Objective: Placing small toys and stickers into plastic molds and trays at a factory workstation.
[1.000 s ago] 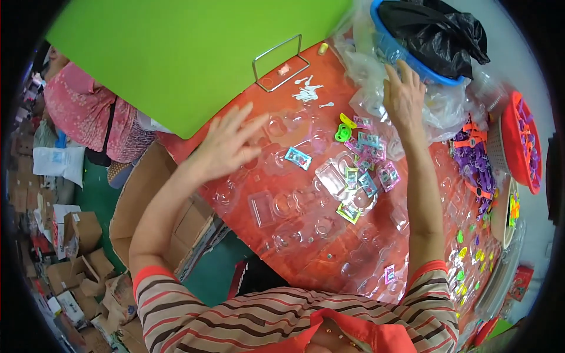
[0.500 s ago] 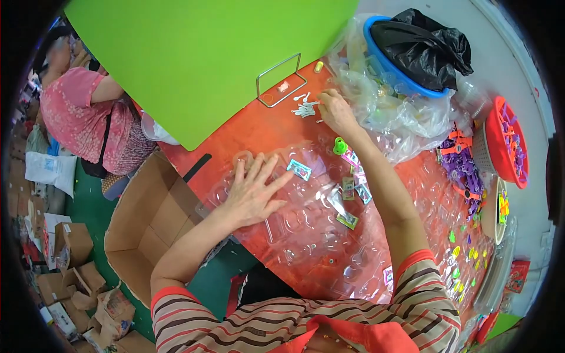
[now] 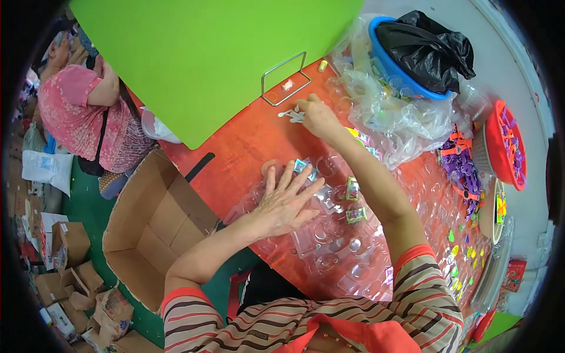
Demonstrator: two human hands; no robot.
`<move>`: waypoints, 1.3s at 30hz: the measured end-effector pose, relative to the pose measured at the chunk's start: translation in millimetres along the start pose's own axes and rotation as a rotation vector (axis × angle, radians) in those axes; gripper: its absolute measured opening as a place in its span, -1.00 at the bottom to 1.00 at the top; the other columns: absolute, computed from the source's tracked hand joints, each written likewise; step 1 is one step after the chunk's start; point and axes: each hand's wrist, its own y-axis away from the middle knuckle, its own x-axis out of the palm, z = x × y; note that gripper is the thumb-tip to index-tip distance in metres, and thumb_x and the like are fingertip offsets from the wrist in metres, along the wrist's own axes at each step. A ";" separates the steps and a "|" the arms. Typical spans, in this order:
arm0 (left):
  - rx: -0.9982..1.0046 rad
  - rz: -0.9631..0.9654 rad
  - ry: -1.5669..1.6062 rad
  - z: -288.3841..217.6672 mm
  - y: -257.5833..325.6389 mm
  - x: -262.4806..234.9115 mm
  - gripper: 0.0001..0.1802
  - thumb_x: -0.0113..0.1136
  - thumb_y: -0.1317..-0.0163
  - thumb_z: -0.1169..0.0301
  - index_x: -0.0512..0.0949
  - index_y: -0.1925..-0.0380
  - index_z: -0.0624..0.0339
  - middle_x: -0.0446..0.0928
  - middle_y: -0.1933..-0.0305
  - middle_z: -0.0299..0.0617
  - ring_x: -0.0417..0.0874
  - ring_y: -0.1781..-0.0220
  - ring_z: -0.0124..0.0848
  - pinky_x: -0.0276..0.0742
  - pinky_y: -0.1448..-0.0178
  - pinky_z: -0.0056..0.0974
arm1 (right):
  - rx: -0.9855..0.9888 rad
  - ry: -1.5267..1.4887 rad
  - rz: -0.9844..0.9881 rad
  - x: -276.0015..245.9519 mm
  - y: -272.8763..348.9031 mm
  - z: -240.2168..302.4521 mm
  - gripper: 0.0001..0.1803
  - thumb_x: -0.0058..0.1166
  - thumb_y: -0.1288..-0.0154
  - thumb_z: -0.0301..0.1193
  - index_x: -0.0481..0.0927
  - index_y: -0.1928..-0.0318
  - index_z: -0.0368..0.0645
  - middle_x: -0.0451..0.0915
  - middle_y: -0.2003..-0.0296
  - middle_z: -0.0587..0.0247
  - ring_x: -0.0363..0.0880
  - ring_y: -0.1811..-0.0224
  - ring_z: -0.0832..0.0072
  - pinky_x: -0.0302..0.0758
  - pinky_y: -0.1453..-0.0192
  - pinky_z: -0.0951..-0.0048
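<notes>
Pressing left hand point(image 3: 287, 203) flat, fingers spread, on clear plastic blister trays point(image 3: 329, 235) near tabletop's point(image 3: 241, 147) left edge, likely pinning slippery sheets in place. Right hand point(image 3: 318, 116) reaching to far edge, fingers curling around small white pieces point(image 3: 289, 113) beside wire stand point(image 3: 285, 78); exact pinch hard to tell. Small colourful packets point(image 3: 354, 203) lying in tray pockets between both arms. Blue basin with black bag point(image 3: 421, 50) sitting at far right corner, red basket point(image 3: 507, 144) along right edge. Open cardboard box point(image 3: 154, 226) standing just below left edge.
</notes>
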 end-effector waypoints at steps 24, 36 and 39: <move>-0.384 -0.951 0.702 75.5 105.8 -33.3 -0.56 -0.07 -0.31 0.45 0.38 -0.18 0.36 0.39 -0.26 -0.04 0.31 -0.36 -0.27 0.12 -0.42 -0.22 | 0.304 0.044 -0.059 45.9 2.8 53.0 -0.43 0.00 -0.29 -0.10 0.28 -0.13 -0.25 0.23 -0.13 -0.22 0.09 -0.32 -0.19 0.24 -0.24 -0.14; -0.392 -1.321 0.823 88.2 114.8 3.7 -0.57 -0.12 -0.36 0.45 0.34 -0.20 0.36 0.34 -0.31 -0.05 0.27 -0.38 -0.29 0.09 -0.46 -0.17 | -0.070 0.043 -0.021 30.8 -11.0 117.9 -0.53 0.01 -0.27 -0.31 0.36 -0.09 -0.36 0.32 -0.17 -0.09 0.29 -0.26 0.06 0.35 -0.22 0.09; -0.409 -1.359 0.836 88.0 113.9 13.1 -0.52 -0.12 -0.37 0.41 0.26 -0.27 0.33 0.20 -0.40 -0.06 0.17 -0.44 -0.26 -0.01 -0.49 -0.12 | -0.136 0.064 0.007 38.5 1.0 131.5 -0.54 0.04 -0.24 -0.34 0.39 -0.07 -0.37 0.33 -0.17 -0.09 0.31 -0.24 0.07 0.36 -0.21 0.09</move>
